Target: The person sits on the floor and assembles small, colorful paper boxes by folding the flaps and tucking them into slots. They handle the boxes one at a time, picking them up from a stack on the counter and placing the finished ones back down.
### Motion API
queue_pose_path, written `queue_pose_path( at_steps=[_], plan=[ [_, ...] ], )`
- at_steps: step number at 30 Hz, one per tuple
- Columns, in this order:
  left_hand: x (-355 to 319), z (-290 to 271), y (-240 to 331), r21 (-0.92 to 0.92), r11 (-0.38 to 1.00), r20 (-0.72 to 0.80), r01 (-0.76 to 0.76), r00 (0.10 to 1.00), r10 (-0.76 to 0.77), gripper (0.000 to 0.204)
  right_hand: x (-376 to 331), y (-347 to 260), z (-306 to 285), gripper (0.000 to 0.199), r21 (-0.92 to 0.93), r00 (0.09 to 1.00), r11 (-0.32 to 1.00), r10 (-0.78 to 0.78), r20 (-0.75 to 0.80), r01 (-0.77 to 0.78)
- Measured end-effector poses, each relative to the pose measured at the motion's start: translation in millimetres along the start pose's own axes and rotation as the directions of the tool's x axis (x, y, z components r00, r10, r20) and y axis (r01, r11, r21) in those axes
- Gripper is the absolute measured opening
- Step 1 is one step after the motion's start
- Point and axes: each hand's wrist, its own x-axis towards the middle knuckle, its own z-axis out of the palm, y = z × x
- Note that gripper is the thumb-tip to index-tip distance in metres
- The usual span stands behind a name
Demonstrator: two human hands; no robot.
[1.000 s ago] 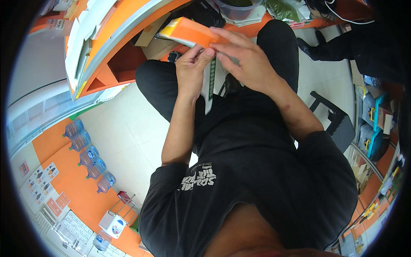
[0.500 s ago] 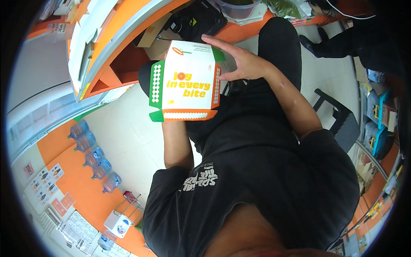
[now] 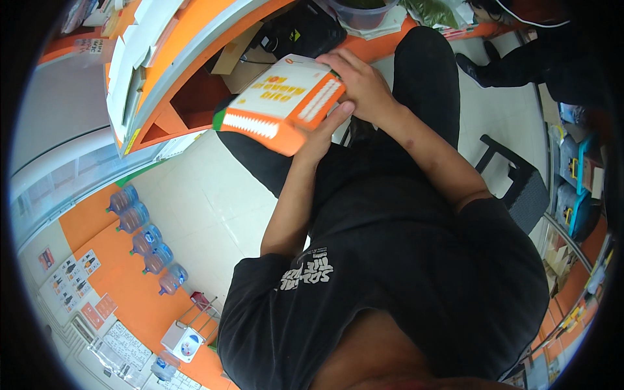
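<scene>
A cardboard food box (image 3: 283, 94), white on top with yellow print and orange and green sides, is tilted in front of my knees. Its orange sides with white scalloped patterns face me and the right. My left hand (image 3: 320, 141) grips it at the near right corner, thumb up along the orange side, and the other fingers are hidden beneath. Around the far right edge my right hand (image 3: 364, 84) is closed, its fingertips at the white top. A loose orange flap seems to hang at the near edge, blurred by motion.
Ahead on the left stands an orange counter with an open shelf (image 3: 195, 104). A black bag (image 3: 305, 29) and a clear plastic tub (image 3: 364, 14) lie beyond the box. Several water bottles (image 3: 146, 240) line the left wall. To the right are a black stool (image 3: 517, 195) and another person's legs (image 3: 513, 71).
The box has turned and tilted, and its sides now stand folded down instead of spread. My left hand has come into view at its corner, and my right hand has closed on its edge.
</scene>
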Motion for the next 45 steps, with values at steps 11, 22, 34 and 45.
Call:
queue_pose_path(
  at_steps=[11,22,34,45],
  plan=[
    [39.5,-10.4,44.3,-0.362,0.930,-0.247,0.069,0.955,-0.167,0.014,4.9,-14.2,-9.1,0.027,0.200,0.987,0.977,-0.040,-0.153,0.071],
    [37.1,-13.3,44.4,-0.001,0.990,-0.250,-0.140,0.959,0.135,0.022,17.1,-23.0,-32.5,0.021,0.638,0.945,0.721,0.325,0.035,-0.271],
    [9.6,-30.2,26.2,0.437,0.887,-0.103,-0.147,0.972,0.211,0.027,15.9,-49.1,-32.6,0.018,0.681,0.967,0.694,0.236,0.091,-0.234],
    [8.5,-37.7,16.9,-0.110,0.993,-0.161,-0.050,0.986,0.032,0.028,16.0,-56.9,-35.4,0.015,0.645,0.980,0.747,0.199,0.014,-0.161]
  ],
)
